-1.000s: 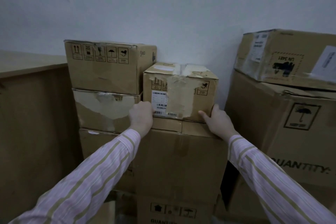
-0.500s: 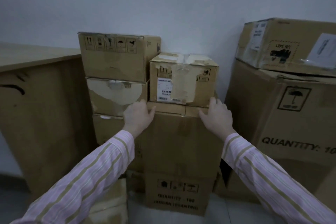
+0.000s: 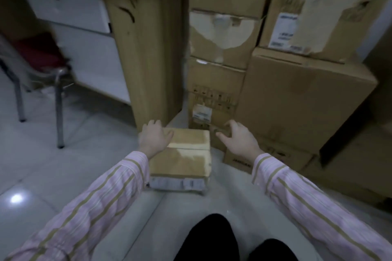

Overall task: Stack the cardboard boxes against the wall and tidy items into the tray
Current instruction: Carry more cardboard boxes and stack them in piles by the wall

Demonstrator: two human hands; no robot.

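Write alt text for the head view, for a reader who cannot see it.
A person in pink striped sleeves reaches down to a small cardboard box on the tiled floor, with the left hand on its top left edge and the right hand open just to its right. Behind it, taller stacked cardboard boxes stand beside a wooden desk.

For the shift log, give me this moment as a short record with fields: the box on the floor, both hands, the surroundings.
small box: on the floor, in front of the stacked boxes
left hand: open, resting on the small box's top, left side
right hand: open, holding nothing, just right of the small box
desk: directly left of the stacked boxes
chair: further left, blurred
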